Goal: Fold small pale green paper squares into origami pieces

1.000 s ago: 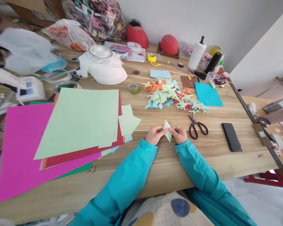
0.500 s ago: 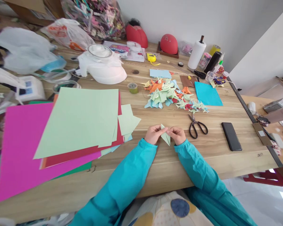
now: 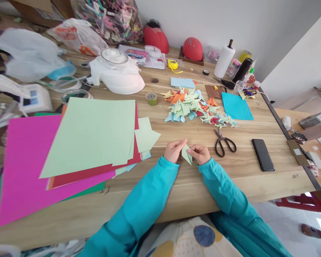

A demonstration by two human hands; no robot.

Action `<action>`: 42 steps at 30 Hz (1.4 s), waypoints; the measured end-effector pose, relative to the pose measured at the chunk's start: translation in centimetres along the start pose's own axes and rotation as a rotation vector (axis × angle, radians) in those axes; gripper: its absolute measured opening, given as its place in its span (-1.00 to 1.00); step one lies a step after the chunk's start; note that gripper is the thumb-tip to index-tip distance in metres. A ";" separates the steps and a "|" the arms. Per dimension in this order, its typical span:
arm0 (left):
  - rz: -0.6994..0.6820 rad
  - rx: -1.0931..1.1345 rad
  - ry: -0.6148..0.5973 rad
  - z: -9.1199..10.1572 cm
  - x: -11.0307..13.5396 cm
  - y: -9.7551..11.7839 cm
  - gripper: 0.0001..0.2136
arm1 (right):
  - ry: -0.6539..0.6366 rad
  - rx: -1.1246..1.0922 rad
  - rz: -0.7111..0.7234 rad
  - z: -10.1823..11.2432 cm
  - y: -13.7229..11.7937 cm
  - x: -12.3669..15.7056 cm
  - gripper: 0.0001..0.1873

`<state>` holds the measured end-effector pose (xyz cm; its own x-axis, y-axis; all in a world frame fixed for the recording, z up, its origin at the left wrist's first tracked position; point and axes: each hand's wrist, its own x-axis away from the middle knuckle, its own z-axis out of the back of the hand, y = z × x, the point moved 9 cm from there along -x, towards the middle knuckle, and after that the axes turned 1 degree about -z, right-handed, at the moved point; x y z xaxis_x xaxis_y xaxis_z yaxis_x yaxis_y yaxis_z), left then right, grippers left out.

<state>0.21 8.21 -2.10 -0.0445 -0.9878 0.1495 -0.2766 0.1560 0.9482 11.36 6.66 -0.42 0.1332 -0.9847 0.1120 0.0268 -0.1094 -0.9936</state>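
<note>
A small folded piece of pale green paper (image 3: pixel 186 156), diamond-shaped with a crease down it, is held just above the wooden table. My right hand (image 3: pixel 200 154) pinches its upper right side, thumb lying on the face. On the left edge, my left hand (image 3: pixel 173 151) has its fingers closed against the paper, its thumb pointing up along the top; part of that grip is hidden. Beyond my hands lies a pile of folded paper figures (image 3: pixel 186 106) in green, orange, blue and red. Black-handled scissors (image 3: pixel 224 144) rest to the right of my right hand.
Large sheets of pale green paper (image 3: pixel 93 134) lie over red and magenta sheets (image 3: pixel 29 157) at left, with smaller green pieces (image 3: pixel 146 135) beside them. A phone (image 3: pixel 263 155) is at right. Tape (image 3: pixel 151 100) and a turquoise sheet (image 3: pixel 237 106) lie farther back.
My left thumb has moved off the paper's face, up to its top left edge. My right thumb now lies farther over the paper. At the lower right, a foot has come into view.
</note>
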 end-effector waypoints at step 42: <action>0.005 -0.004 0.002 0.2 -0.1 0.2 -0.68 | 0.000 -0.101 -0.067 0.5 1.2 -0.3 -0.69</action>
<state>-0.02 8.36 -2.00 -0.0444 -0.9870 0.1543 -0.2726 0.1606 0.9486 11.84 6.88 -1.64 0.1349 -0.9747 0.1781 -0.0643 -0.1880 -0.9801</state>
